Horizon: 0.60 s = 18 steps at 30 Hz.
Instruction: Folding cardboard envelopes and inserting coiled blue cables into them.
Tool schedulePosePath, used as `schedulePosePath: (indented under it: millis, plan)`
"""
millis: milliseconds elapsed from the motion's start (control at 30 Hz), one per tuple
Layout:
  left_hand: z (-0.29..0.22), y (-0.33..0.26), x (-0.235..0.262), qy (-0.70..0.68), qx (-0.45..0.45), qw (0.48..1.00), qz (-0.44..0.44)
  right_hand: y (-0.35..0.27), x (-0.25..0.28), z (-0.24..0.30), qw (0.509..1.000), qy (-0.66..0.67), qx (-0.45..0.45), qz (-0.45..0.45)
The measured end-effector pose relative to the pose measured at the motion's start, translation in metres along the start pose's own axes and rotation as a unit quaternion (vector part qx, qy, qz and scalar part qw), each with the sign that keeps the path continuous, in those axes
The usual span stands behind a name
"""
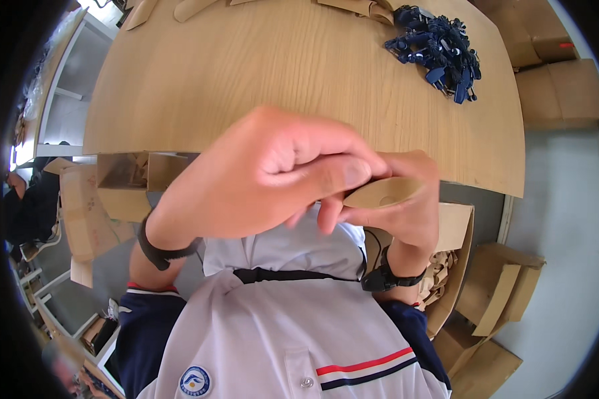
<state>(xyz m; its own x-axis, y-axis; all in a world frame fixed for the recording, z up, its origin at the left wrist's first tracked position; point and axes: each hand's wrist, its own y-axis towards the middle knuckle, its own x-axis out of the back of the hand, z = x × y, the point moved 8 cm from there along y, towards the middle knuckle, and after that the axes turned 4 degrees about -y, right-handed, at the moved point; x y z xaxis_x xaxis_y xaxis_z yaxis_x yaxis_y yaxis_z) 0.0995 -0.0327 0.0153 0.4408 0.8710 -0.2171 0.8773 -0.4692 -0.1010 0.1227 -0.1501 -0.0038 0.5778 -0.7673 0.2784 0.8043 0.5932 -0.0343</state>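
Note:
In front of my body, above the near edge of the wooden table [246, 73], a small brown cardboard sleeve [383, 193] is held with its oval end facing up. My right hand [412, 199] is wrapped round it from the right. My left hand [273, 176] reaches across, its thumb and forefinger pinched at the sleeve's left edge. The lower fingers of the left hand are blurred and hang below the sleeve. What lies inside the sleeve cannot be made out.
A heap of dark blue small devices with black parts [439, 50] lies at the table's far right. Flat cardboard pieces [359, 6] line the far edge. Below the table, an open carton [454, 279] of folded brown pieces stands right; another carton [123, 203] stands left. More cartons [559, 90] stand far right.

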Motion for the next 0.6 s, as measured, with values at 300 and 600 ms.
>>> schedulePosePath:
  millis: [300,600]
  plan:
    - [0.006,0.014,-0.057,0.189,-0.124,0.913,0.34,-0.032,-0.051,-0.024,0.89,0.242,0.086,0.376]
    - [-0.032,0.007,-0.059,0.314,-0.333,0.885,0.09,-0.049,-0.007,-0.057,0.886,0.43,0.094,0.145]
